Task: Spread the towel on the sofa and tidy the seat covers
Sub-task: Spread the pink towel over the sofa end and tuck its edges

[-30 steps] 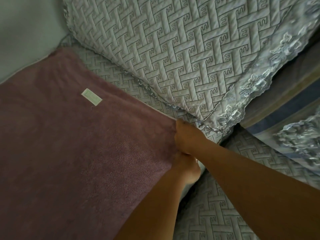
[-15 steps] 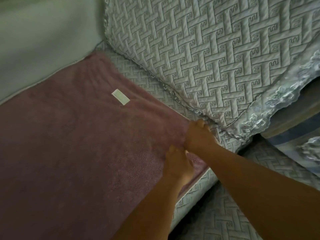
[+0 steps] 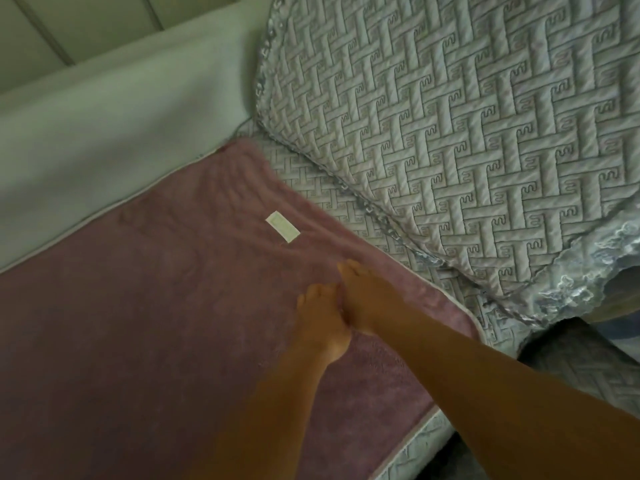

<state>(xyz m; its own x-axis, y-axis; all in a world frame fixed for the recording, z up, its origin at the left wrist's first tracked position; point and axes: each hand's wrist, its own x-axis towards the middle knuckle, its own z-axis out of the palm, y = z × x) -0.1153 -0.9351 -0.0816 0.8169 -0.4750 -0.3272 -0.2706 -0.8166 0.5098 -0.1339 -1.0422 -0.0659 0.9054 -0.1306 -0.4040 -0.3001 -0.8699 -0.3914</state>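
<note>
1. Head view: the purple towel [image 3: 145, 341] lies flat across the sofa seat, its right edge over the quilted seat cover [image 3: 332, 188]. To smooth it well, I would sweep flat palms outward toward the edge (not bunch the cloth).
2. Same view: the left hand [image 3: 320, 323] and right hand [image 3: 363, 299] rest side by side on the towel, fingers extended, gripping nothing.

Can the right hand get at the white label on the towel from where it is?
Probably yes: the right hand lies flat on the towel, and only bare towel separates it from the white label.
</note>
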